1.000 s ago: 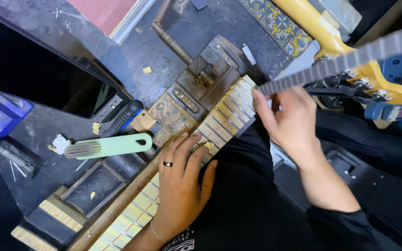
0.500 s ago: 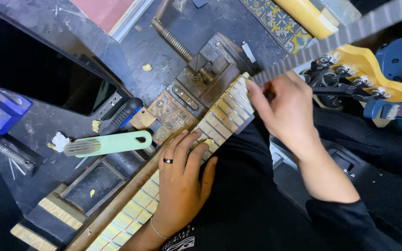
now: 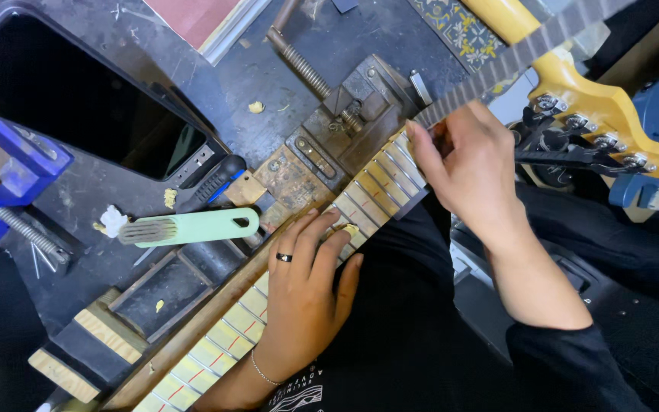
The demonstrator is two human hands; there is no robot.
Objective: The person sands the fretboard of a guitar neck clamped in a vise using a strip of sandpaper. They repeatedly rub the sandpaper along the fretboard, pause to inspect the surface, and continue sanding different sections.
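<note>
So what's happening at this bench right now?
A person is working on a long guitar fretboard lying slantwise across a cluttered workbench. The left hand, wearing a dark ring, presses flat on the fretboard to steady it. The right hand pinches at its upper end, by a metal vise. A pale green brush lies to the left, and a yellow guitar headstock sits at upper right.
</note>
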